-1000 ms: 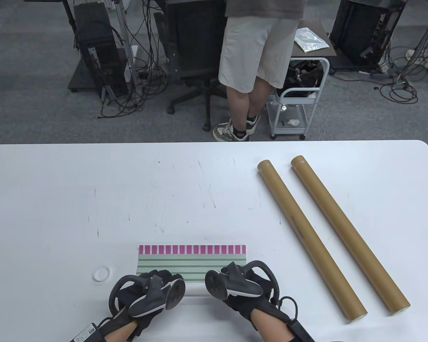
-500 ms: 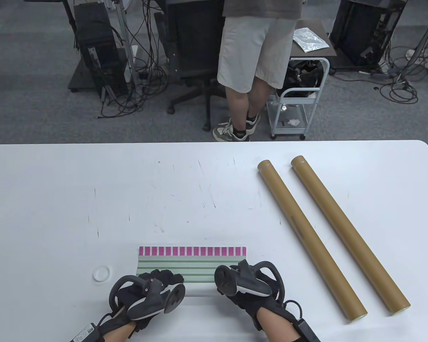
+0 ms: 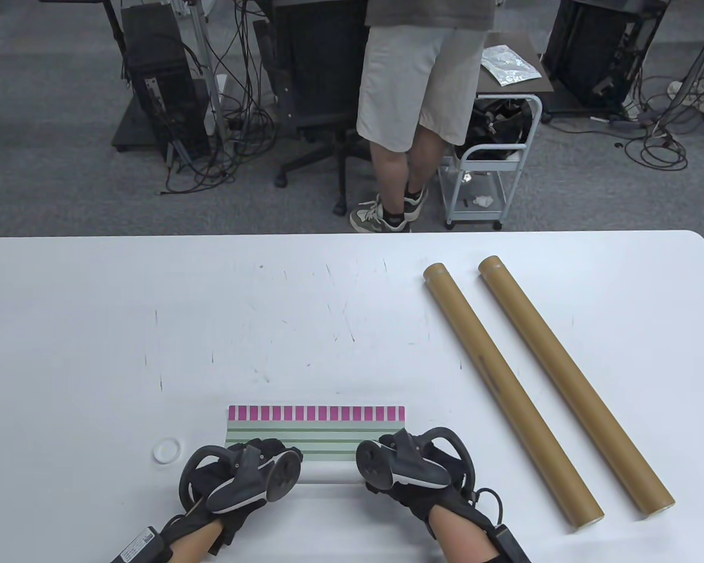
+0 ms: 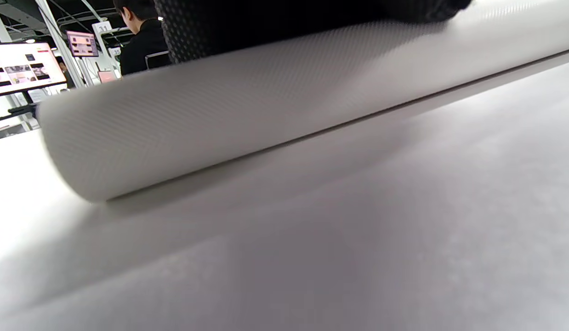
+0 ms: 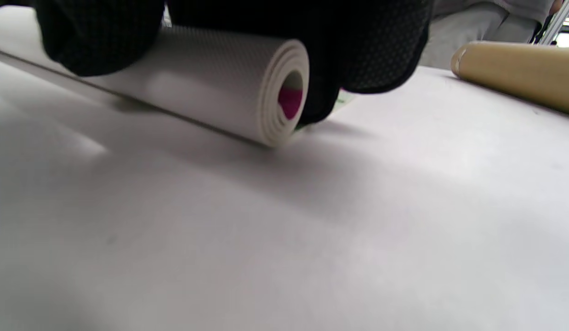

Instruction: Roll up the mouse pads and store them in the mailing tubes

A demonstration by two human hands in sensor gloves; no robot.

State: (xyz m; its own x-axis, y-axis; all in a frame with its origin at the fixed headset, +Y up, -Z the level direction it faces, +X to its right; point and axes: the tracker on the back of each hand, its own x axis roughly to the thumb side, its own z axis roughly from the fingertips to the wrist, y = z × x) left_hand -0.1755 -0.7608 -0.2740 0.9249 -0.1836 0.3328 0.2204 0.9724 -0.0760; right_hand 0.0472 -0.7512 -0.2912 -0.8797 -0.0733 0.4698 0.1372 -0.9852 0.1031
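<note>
Both hands, left [image 3: 243, 478] and right [image 3: 413, 469], curl over mouse pad [image 3: 317, 431]; right wrist view alone shows its dimpled white spiral end [image 5: 284, 96].

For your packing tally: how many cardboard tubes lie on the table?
2. One tube lies right of the mouse pad; the other tube lies beside it, farther right.

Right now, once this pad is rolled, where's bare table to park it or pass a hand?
Bare table spans the left half and centre, beyond the mouse pad. A narrower strip lies between the pad and the nearer mailing tube. It is crowded near the front edge: left hand, right hand, white cap.
</note>
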